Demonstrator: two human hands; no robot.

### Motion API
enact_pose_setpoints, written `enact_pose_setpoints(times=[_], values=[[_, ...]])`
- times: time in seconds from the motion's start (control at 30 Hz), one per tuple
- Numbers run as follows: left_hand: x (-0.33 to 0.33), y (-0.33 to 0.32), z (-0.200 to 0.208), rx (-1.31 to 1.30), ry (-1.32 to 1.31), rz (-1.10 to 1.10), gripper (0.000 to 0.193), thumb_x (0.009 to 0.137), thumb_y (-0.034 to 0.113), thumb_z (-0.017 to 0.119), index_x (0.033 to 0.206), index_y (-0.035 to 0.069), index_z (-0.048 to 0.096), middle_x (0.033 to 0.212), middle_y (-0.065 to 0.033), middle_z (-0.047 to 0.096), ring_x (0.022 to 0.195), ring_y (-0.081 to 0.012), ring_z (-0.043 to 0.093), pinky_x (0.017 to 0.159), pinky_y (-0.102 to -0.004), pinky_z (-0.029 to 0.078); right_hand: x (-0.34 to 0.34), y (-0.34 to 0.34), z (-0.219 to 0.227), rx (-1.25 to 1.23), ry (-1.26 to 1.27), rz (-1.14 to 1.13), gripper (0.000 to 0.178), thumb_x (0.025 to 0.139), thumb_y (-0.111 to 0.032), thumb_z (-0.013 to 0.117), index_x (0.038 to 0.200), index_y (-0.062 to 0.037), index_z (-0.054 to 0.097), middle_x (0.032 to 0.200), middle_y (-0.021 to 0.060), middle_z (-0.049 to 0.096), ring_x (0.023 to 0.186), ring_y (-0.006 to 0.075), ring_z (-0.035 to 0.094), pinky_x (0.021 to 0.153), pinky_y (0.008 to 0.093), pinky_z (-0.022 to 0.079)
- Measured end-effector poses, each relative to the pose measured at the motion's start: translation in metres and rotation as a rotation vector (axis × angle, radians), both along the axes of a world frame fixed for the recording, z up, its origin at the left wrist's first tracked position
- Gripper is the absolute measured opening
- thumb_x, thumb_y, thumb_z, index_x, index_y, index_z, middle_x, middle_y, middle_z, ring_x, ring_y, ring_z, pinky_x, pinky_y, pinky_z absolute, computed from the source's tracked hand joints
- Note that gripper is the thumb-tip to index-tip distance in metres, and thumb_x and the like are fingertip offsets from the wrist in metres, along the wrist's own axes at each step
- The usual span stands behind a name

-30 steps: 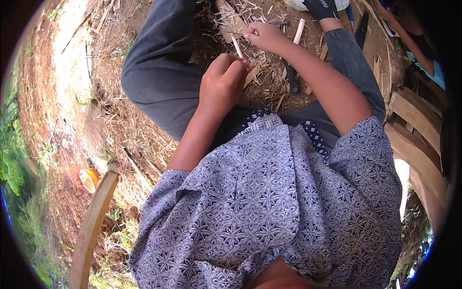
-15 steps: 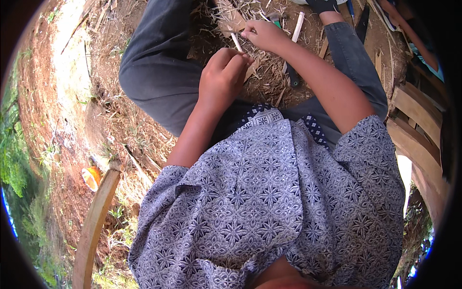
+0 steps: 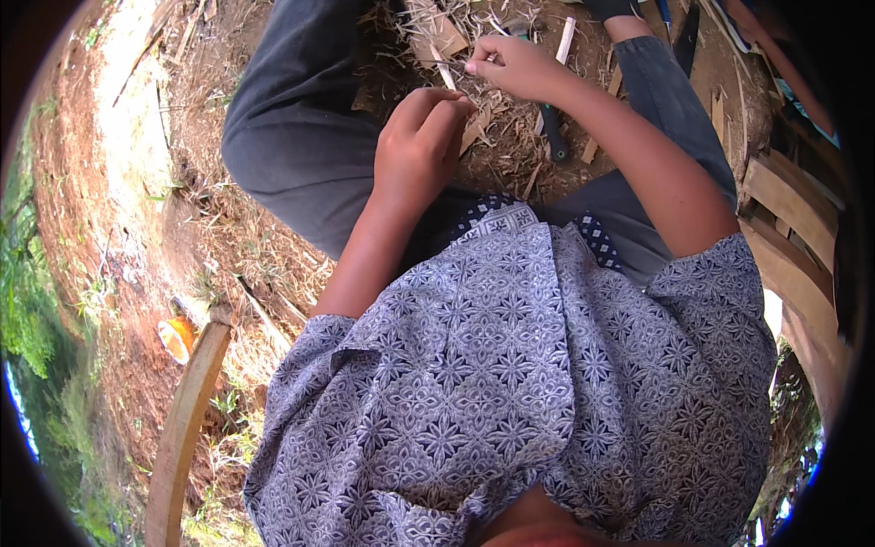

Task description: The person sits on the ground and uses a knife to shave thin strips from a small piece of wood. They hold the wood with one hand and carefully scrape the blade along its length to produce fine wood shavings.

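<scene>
Here are both hands, up between the bent legs, working close together over ground strewn with shavings (image 3: 492, 120). The pale strip (image 3: 446, 73) is right there in the middle: its near end runs in at the left hand (image 3: 415, 146), and its long axis points away from the body, leaning a touch to the left. The left hand's fingers are curled closed on that near end, knuckles up. And the right hand (image 3: 512, 69), farther out, has its fingers pinched on a thin dark piece (image 3: 458, 65) that reaches leftward, straight across the line of the strip! That crossing is the key: the strip lies just left of the right fingertips and just beyond the left ones, with the left hand nearer.

Past it, the strip's far end overlaps a flat brown board (image 3: 443, 38); resting on it or above it, I can't tell. To the right on the ground lie a dark handle (image 3: 555, 144) and another pale strip (image 3: 566, 41).

Now, what's hidden: the left fingertips sit behind their own knuckles, the dark piece is too fine to identify, and whether it touches the strip is unclear.
</scene>
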State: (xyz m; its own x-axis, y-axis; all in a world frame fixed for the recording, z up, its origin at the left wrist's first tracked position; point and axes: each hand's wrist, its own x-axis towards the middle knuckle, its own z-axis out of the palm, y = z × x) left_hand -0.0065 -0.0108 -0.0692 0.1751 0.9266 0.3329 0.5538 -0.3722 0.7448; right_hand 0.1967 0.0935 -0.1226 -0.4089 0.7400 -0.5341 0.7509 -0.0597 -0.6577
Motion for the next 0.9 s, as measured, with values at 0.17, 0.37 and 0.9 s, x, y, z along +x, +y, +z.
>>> enact_pose_setpoints(times=[0.17, 0.37, 0.9], values=[[0.000, 0.000, -0.002, -0.018, 0.045, -0.031, 0.021, 0.082, -0.005, 0.074, 0.099, 0.006, 0.070, 0.101, -0.0107, 0.071, 0.088, -0.0294, 0.073, 0.073, -0.0382, 0.059, 0.001, -0.003, -0.006, 0.082, -0.004, 0.046, 0.030, 0.096, -0.037, 0.070, 0.097, -0.0077, 0.068, 0.071, 0.0073, 0.060, 0.066, 0.0193, 0.058, 0.063, 0.0385, 0.045], [0.001, -0.001, 0.000, -0.018, 0.043, -0.015, 0.021, 0.081, -0.005, 0.075, 0.098, 0.007, 0.072, 0.101, -0.0102, 0.071, 0.088, -0.0289, 0.073, 0.074, -0.0382, 0.060, -0.016, -0.004, -0.062, 0.163, -0.080, -0.070, 0.027, 0.096, -0.037, 0.069, 0.099, -0.0109, 0.070, 0.083, 0.0119, 0.070, 0.077, 0.0283, 0.068, 0.071, 0.0435, 0.052], [-0.002, -0.001, -0.001, -0.003, 0.027, 0.020, 0.019, 0.081, -0.007, 0.075, 0.095, 0.004, 0.070, 0.100, -0.0110, 0.072, 0.084, -0.0277, 0.074, 0.070, -0.0358, 0.060, 0.005, -0.009, -0.027, 0.066, 0.087, -0.001, 0.028, 0.100, -0.037, 0.067, 0.096, -0.0094, 0.065, 0.061, -0.0008, 0.054, 0.055, 0.0103, 0.051, 0.053, 0.0333, 0.040]])
